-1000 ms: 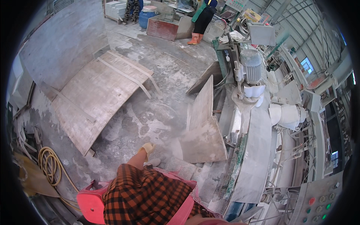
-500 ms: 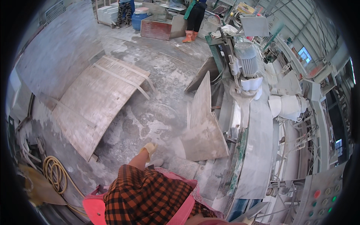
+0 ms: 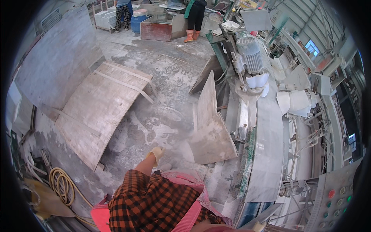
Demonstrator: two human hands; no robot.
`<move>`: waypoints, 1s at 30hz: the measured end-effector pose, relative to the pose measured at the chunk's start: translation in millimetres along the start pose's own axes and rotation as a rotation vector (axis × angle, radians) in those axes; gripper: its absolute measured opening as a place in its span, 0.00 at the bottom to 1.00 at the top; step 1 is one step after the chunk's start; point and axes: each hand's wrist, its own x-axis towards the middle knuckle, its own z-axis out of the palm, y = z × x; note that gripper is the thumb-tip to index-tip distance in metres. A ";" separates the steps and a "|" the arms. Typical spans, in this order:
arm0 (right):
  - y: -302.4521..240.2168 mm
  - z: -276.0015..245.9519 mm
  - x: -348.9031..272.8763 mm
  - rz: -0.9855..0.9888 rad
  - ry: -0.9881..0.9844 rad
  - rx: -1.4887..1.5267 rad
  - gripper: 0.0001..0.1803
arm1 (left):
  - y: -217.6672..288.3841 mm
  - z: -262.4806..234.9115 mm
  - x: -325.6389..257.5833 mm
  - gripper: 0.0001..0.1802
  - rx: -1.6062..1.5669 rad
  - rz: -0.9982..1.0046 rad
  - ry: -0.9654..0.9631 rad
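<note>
My left hand (image 3: pixel 157 153), in a pale yellow glove, hangs in front of my body over the wet grey floor. Its fingers look curled in, and nothing shows in them. A brown-and-black checked sleeve covers that upper arm, above a bare forearm. At the lower edge my right forearm is partly visible, and a small yellowish patch of my right hand (image 3: pixel 259 227) shows beside the machine; its fingers are hidden. Closest to my left hand is a leaning, dusty board (image 3: pixel 214 141). A large flat board (image 3: pixel 102 110) with pale strips lies to the left.
On the right runs a long machine bed (image 3: pixel 266 154) with a motor (image 3: pixel 252 54) above it and a button panel (image 3: pixel 336 197) nearby. A coiled hose (image 3: pixel 61 185) lies at the lower left. Two people stand at the back near a blue barrel (image 3: pixel 138 21) and a red-sided box (image 3: pixel 155 31).
The whole view has tilted slightly, with the lower scene shifting a little. My left hand keeps nearly the same place and pose.
</note>
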 end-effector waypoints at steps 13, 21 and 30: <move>-9.8 -5.5 -16.0 0.040 -0.018 0.008 0.30 | 9.9 -6.7 -12.1 0.28 0.018 0.020 0.007; 0.5 -6.1 -14.3 0.036 -0.009 0.011 0.30 | 4.8 -2.6 -3.5 0.29 0.036 0.042 0.022; 33.9 1.2 7.5 -0.017 0.005 0.004 0.31 | 1.3 -0.5 -8.6 0.29 -0.003 0.039 0.035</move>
